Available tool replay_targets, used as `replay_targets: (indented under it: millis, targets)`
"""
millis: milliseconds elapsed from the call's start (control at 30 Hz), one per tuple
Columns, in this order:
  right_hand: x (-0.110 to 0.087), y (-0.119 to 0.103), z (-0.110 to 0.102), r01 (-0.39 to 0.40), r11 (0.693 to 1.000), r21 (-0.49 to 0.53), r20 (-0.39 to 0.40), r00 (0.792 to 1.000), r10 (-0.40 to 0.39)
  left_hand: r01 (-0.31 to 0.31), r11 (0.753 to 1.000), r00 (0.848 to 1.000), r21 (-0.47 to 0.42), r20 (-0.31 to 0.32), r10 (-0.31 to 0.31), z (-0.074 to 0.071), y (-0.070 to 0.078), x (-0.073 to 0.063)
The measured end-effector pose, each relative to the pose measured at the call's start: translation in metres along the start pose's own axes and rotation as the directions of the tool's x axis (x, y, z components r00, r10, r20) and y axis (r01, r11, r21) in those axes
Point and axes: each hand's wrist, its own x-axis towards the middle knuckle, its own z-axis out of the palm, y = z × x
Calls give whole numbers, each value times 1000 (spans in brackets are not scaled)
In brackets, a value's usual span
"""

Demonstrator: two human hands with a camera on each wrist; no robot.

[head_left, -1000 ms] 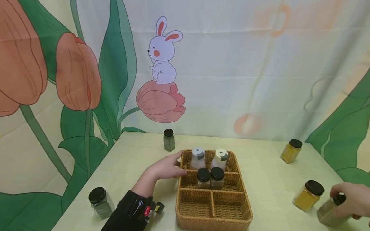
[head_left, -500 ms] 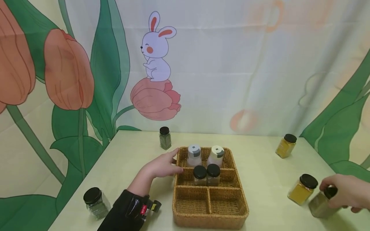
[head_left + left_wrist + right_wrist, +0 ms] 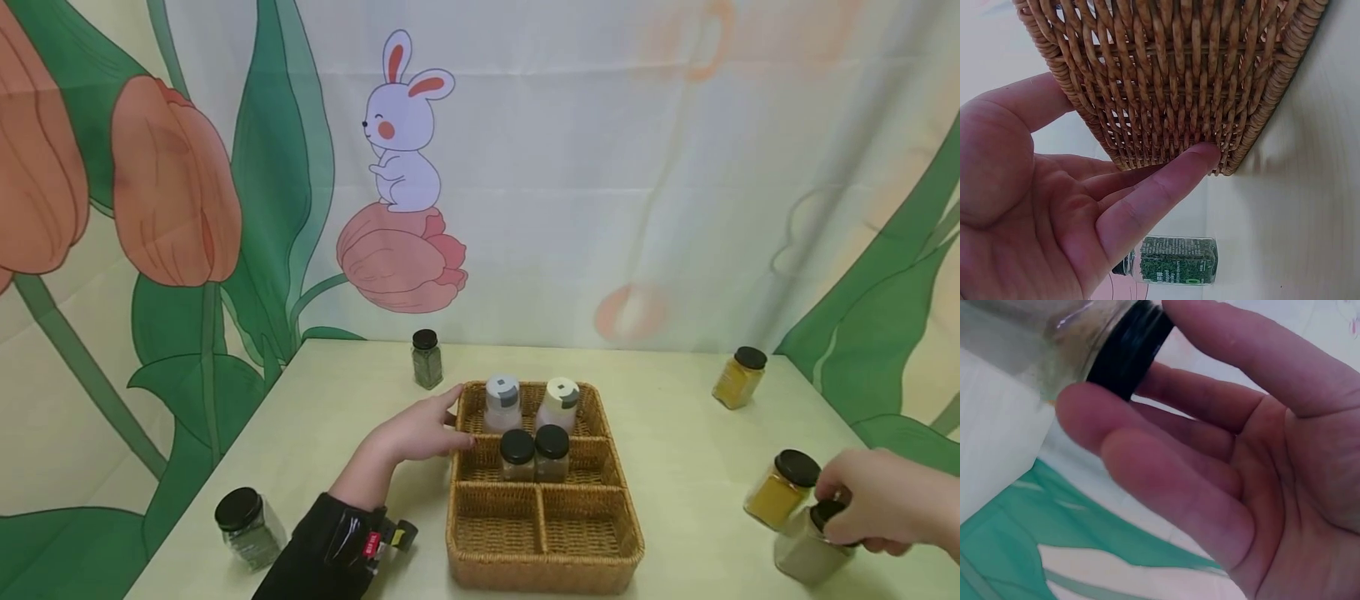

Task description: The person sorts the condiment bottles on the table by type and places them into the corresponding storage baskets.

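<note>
My right hand grips a glass jar by its black lid, fingers on one side and thumb on the other. Its contents look pale greyish-brown through the glass in the right wrist view, where the black lid sits between the fingertips. At the left side of a wicker basket, my left hand holds the wall, thumb over the rim and fingers along the outside. Two white-capped shakers stand in the basket's back compartment. Two black-lidded jars stand side by side in the middle one.
A yellow spice jar stands right beside the gripped jar, another yellow jar farther back. Green herb jars stand behind the basket and at front left. The basket's front has two small compartments. A printed curtain hangs behind the table.
The right hand and its jar have moved left, closer to the near yellow jar. The left hand stays at the basket. The whole view shifted slightly early on.
</note>
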Motion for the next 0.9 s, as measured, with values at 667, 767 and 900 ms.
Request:
replay_targets:
  millis: [667,767,900]
  targets:
    - [25,-63,-6,419,867,-272,-90,885,-456,9,1000,1000,1,-4,-8,-1,2,1]
    - [30,-65,-1,469,828,-307,-125,843,-523,10,1000,1000,3,-2,-10,-1,1,1]
    - [35,-67,3,502,790,-351,-167,797,-581,11,1000,1000,-4,4,-11,0,0,2]
